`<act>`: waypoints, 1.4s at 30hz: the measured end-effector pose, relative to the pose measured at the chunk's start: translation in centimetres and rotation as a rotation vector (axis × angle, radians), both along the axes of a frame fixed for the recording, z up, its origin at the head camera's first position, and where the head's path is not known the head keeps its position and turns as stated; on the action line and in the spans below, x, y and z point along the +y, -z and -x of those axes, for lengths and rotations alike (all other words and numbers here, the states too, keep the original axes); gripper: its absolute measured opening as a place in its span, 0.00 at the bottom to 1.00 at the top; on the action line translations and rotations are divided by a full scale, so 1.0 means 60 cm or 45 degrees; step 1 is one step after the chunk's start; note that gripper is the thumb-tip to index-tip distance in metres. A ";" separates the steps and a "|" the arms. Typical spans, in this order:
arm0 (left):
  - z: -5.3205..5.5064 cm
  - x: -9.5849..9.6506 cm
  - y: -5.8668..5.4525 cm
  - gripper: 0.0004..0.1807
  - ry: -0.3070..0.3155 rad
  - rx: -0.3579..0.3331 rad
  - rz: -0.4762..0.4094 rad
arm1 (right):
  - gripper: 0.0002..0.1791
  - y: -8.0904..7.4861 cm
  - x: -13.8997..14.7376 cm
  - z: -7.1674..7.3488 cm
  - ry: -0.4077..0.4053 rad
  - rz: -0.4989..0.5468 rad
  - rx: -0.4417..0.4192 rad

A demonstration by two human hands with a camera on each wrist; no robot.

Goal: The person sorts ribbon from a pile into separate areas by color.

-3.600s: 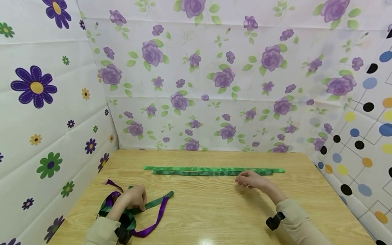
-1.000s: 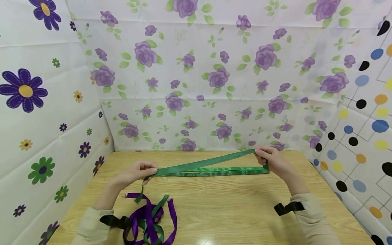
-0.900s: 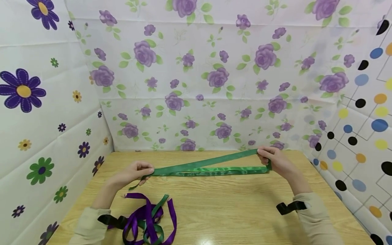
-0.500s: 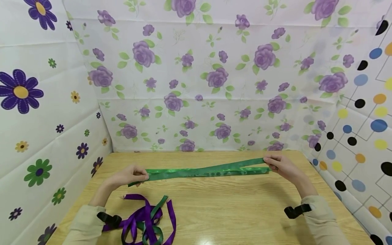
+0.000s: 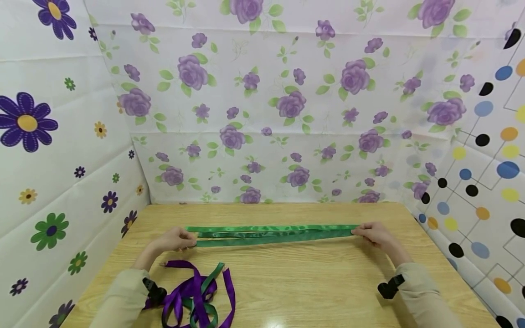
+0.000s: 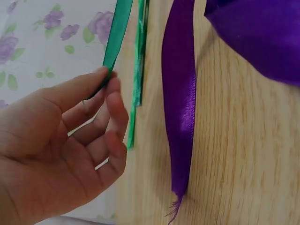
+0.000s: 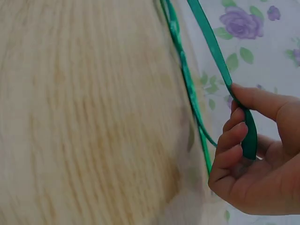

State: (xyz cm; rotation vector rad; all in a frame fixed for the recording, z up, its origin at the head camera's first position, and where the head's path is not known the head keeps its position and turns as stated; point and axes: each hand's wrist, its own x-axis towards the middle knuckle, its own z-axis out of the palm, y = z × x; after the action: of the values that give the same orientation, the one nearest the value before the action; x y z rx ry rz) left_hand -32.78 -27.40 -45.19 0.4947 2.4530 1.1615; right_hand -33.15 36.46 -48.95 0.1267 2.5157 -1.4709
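A dark green ribbon (image 5: 246, 243) is stretched between my two hands, just in front of two other ribbons. My left hand (image 5: 175, 239) pinches it near one end between thumb and forefinger; in the left wrist view the green ribbon (image 6: 117, 37) leaves the fingertips. At the other side my right hand (image 5: 375, 234) pinches it, and a short tail of this ribbon (image 7: 251, 138) hangs into the palm in the right wrist view. Behind lie a bright green ribbon (image 5: 221, 229) and another dark green ribbon (image 5: 250, 234), side by side; the right hand hides their right ends.
A tangled pile of purple ribbon (image 5: 198, 296) with some green ribbon (image 5: 213, 275) lies on the wooden table (image 5: 303, 282), front left, close to the left forearm. Flower-patterned cloth (image 5: 266, 105) hangs behind the table's far edge.
Earlier the left hand was at the pile and the right hand near the laid ribbons. Later both held the green ribbon raised and slanted; now it is lower, nearly level, in front of the others.
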 end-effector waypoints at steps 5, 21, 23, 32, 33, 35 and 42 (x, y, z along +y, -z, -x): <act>0.008 0.007 0.013 0.17 -0.131 -0.037 0.017 | 0.22 0.023 -0.002 0.007 0.034 -0.116 0.001; 0.013 -0.002 0.033 0.15 -0.447 -0.113 0.020 | 0.16 0.027 -0.005 0.001 0.140 -0.120 0.018; 0.015 0.000 0.034 0.15 -0.498 -0.134 0.016 | 0.16 0.027 -0.008 0.001 0.163 -0.141 0.031; 0.016 0.003 0.036 0.13 -0.544 -0.144 0.019 | 0.15 0.030 -0.010 0.001 0.224 -0.223 0.053; 0.016 0.004 0.036 0.13 -0.550 -0.144 0.020 | 0.15 0.031 -0.010 0.001 0.229 -0.233 0.056; 0.016 0.005 0.036 0.13 -0.552 -0.143 0.017 | 0.15 0.031 -0.011 0.001 0.232 -0.248 0.071; 0.016 0.006 0.039 0.14 -0.568 -0.126 0.011 | 0.18 0.031 -0.015 0.002 0.260 -0.294 0.097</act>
State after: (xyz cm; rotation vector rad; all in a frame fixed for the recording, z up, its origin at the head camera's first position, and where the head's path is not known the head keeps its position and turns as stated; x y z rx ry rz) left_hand -33.76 -27.05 -47.54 -0.1230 2.5502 1.3006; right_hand -33.27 35.58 -50.79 0.3827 2.7995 -1.2682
